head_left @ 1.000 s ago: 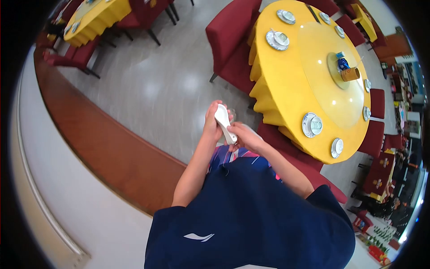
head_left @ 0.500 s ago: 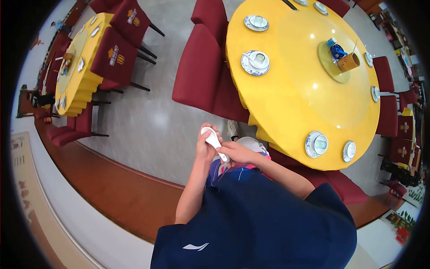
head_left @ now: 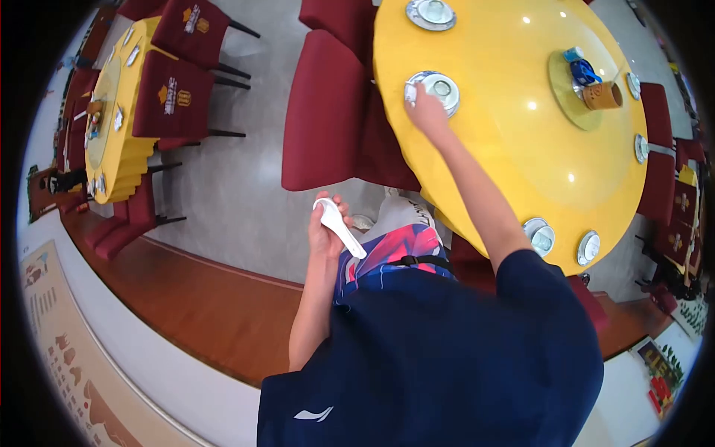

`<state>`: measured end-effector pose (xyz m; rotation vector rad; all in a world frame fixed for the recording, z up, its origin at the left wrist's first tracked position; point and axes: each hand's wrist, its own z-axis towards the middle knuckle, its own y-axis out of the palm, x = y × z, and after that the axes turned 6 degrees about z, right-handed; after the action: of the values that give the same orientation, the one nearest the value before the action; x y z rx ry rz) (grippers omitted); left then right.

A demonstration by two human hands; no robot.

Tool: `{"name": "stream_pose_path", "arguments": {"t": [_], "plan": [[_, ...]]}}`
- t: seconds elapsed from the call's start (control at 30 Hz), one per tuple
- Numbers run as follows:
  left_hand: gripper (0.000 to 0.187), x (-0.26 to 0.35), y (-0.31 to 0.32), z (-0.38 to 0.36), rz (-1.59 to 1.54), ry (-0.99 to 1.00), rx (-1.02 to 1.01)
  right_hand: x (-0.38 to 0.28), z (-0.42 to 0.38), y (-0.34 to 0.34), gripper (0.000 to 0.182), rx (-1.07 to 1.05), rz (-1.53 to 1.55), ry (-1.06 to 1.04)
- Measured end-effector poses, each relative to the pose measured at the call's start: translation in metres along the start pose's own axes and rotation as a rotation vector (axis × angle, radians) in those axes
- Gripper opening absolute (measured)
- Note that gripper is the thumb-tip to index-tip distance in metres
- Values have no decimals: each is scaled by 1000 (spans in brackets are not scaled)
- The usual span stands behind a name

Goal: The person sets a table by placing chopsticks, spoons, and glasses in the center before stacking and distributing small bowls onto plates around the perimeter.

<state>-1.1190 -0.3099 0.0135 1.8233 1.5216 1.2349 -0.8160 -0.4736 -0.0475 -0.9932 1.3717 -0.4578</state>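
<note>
My left hand [head_left: 323, 232] is closed around a white soup spoon [head_left: 341, 231], held low in front of my lap with its bowl up at the fingers and its handle slanting down to the right. My right arm stretches over the yellow round table. There my right hand [head_left: 429, 113] is closed at the left edge of a place setting, pinching a white spoon [head_left: 410, 92] that is mostly hidden by the fingers. Beside the hand, a white bowl with a glass [head_left: 441, 88] sits on a blue-patterned plate [head_left: 455, 106].
More place settings ring the yellow table [head_left: 491, 141], one being a far plate [head_left: 431, 15]. A tray [head_left: 560, 100] holds a brown cup [head_left: 602, 96] and a blue container [head_left: 583, 72]. Red chairs [head_left: 322, 119] line the table's left side. Another laid table [head_left: 141, 89] stands at left.
My right hand has left the spoon in my left hand and reached up to the place setting on the table. My left hand keeps the spoon, slightly further left and higher.
</note>
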Motion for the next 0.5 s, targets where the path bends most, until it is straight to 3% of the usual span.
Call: {"name": "stream_pose_path", "arguments": {"t": [0.17, 0.3, 0.4, 0.47, 0.5], "plan": [[34, 9, -19, -3, 19, 50, 131, 41, 70, 40, 24, -70, -226, -159], [34, 27, -34, 1, -6, 71, 67, 56, 81, 43, 23, -77, -318, -100], [32, 40, -44, 2, -68, 50, 47, 21, 43, 10, 22, 18, -296, -142], [32, 62, -52, 10, 66, 51, -18, -28, 13, -22, 22, 120, -272, -181], [33, 73, -56, 12, 61, 8, -3, -54, -10, -30, 18, 175, -94, -324]]}}
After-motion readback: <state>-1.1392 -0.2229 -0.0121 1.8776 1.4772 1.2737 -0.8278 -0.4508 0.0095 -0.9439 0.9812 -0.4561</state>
